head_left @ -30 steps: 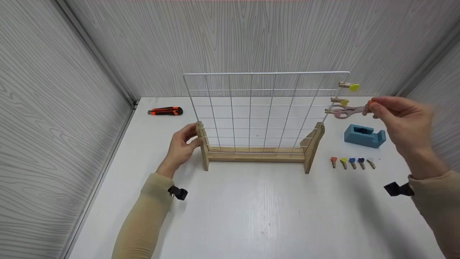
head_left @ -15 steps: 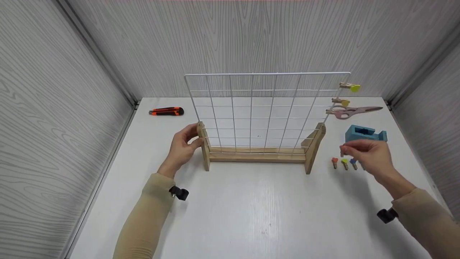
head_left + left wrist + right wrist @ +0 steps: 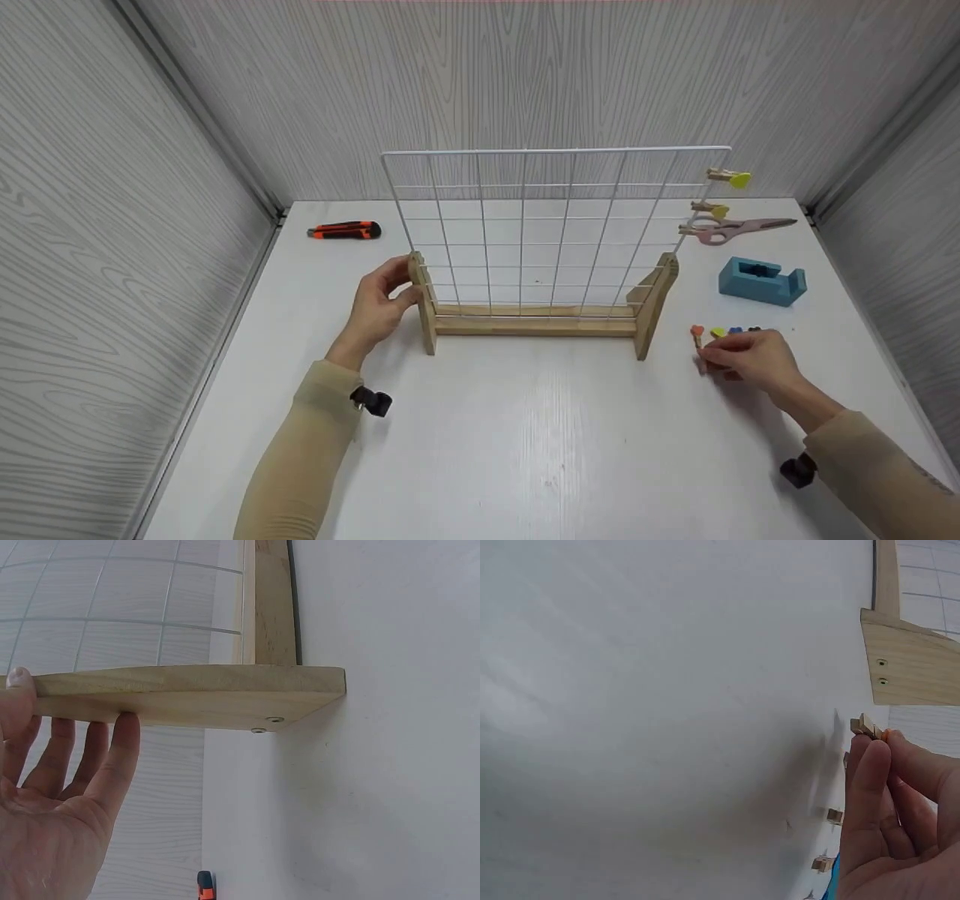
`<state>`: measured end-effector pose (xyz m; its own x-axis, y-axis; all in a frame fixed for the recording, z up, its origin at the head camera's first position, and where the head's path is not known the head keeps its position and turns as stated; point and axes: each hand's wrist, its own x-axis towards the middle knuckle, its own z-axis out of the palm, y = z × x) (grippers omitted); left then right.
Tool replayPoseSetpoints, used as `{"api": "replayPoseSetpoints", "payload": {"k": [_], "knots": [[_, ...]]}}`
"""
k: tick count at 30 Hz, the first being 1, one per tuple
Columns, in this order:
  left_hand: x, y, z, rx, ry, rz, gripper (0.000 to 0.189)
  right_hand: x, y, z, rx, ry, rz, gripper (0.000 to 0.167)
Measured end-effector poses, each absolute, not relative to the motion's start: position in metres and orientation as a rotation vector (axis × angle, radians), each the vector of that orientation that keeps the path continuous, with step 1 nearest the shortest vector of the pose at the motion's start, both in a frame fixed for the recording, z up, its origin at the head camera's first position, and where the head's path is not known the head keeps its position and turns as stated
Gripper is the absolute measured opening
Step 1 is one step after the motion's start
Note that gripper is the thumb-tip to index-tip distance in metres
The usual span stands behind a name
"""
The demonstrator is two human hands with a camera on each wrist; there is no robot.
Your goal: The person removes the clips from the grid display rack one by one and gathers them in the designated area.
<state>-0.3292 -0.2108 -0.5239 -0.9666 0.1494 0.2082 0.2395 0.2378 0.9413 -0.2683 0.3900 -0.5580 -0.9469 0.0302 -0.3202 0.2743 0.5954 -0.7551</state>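
Note:
My left hand [image 3: 375, 307] grips the left wooden side of a stand [image 3: 537, 326] that holds an upright white wire grid [image 3: 523, 152]. In the left wrist view, its fingers [image 3: 120, 754] press against the outer face of that wooden side. Between thumb and fingertips, my right hand [image 3: 757, 358] pinches a small wooden clothespin [image 3: 866, 725] with a bit of orange on it. This hand is low over the table, at the near end of a row of mini clothespins: orange [image 3: 697, 330], yellow [image 3: 718, 331] and blue ones among them, partly hidden by the hand.
Clipped to the grid's right edge are clothespins with yellow hearts [image 3: 739, 180] and another wooden one [image 3: 686, 230] lower down. Pink scissors [image 3: 757, 225] and a teal tape dispenser [image 3: 761, 281] lie at right. An orange-and-black utility knife [image 3: 345, 230] is at back left.
My right hand has moved from beside the scissors down and towards me to the clothespin row, carrying its clothespin. The left hand keeps its grip on the stand.

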Motion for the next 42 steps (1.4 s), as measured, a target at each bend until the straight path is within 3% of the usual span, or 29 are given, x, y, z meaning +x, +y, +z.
{"api": "replayPoseSetpoints", "payload": {"k": [22,31,39,42], "knots": [[-0.329,-0.209,-0.524,-0.360,-2.416,-1.866,0.050,-0.268,0.391,-0.544,0.209,2.632,-1.083,0.047],[-0.329,-0.210,-0.525,-0.377,-2.399,-1.855,0.049,-0.267,0.389,-0.497,0.082,2.781,-1.311,0.045],[-0.329,-0.210,-0.524,-0.370,-2.413,-1.856,0.051,-0.270,0.367,-0.443,-0.132,2.819,-1.911,0.019],[-0.329,-0.210,-0.523,-0.364,-2.405,-1.872,0.050,-0.272,0.357,-0.420,-0.259,2.775,-2.143,0.017]]}}
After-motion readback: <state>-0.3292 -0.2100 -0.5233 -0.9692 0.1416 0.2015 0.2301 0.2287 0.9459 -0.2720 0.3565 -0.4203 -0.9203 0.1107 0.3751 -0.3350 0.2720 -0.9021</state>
